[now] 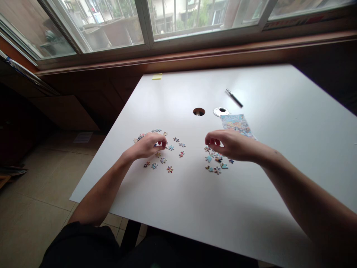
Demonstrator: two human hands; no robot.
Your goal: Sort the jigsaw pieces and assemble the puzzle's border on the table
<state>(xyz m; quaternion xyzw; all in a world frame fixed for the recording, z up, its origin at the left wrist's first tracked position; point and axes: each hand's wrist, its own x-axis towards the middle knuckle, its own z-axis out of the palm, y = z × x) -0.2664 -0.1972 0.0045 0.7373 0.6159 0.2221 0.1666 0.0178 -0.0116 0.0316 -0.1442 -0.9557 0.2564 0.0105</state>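
My left hand [148,144] is above a scattered group of jigsaw puzzle pieces on the left of the white table. Its thumb and fingers are curled together in a pinch; anything between the tips is too small to make out. My right hand [228,143] hovers over a tighter cluster of puzzle pieces [218,159], fingers bent in towards the thumb. Whatever it may hold is hidden. Loose pieces near my left hand include a reddish one [181,154], a light blue one [171,148] and a yellowish one [170,169].
Beyond my right hand, a colourful printed sheet [237,124] lies partly under the wrist. A round cable hole [199,112], its silver cover [221,111] and a black marker [234,98] are farther back. A yellow sticky note [157,76] sits at the white table's [173,212] far edge, below the window.
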